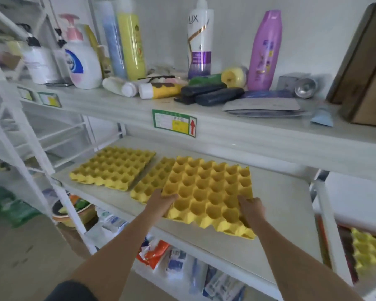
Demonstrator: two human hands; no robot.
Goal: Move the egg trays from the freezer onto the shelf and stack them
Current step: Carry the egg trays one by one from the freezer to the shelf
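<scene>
A yellow egg tray (208,192) is held over the pale middle shelf (276,205). My left hand (161,202) grips its near left corner, and my right hand (251,210) grips its near right edge. This tray overlaps the right part of a second yellow egg tray (152,181) that lies flat on the shelf. A third yellow tray (113,167) lies flat further left, apart from the others. At the far right, low down, more yellow egg trays (367,250) show in an open white freezer (356,192).
The shelf above carries several bottles, among them a purple bottle (265,51) and a white pump bottle (80,59), plus tubes and a brown box (365,68). White rack posts (41,161) stand at the left. Packets lie on the lower shelf (182,261).
</scene>
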